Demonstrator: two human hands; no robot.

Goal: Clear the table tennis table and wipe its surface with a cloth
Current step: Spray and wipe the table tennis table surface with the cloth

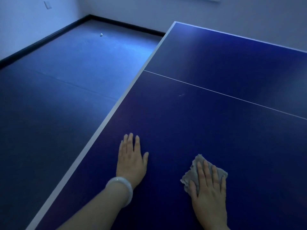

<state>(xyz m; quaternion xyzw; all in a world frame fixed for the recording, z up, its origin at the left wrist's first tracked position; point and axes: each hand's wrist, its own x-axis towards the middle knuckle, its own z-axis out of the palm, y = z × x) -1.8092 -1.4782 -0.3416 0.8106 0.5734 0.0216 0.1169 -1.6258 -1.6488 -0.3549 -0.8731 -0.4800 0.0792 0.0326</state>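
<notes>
Two hands are laid flat on the blue counter (216,77) near its close end. The right hand (209,185) is pressed palm-down on a grey cloth (197,165), fingers straight and spread, so the grip is open and flat, nothing curled round the fabric. The cloth is bunched under the fingers, its frayed corners sticking out ahead and to the left of the hand. The left hand (131,160) is spread open on the bare surface, just beside the white side edge, well apart from the cloth; a pale bangle (120,190) is worn on that wrist. No items are seen on the visible counter, so clearing is judged done and wiping is in hand. Unwiped surface lies mostly ahead and to the right of the cloth, past the thin white centre line (224,94); the right hand is the nearer one. A small white ball (101,34) is seen on the floor (58,77) by the far wall.
</notes>
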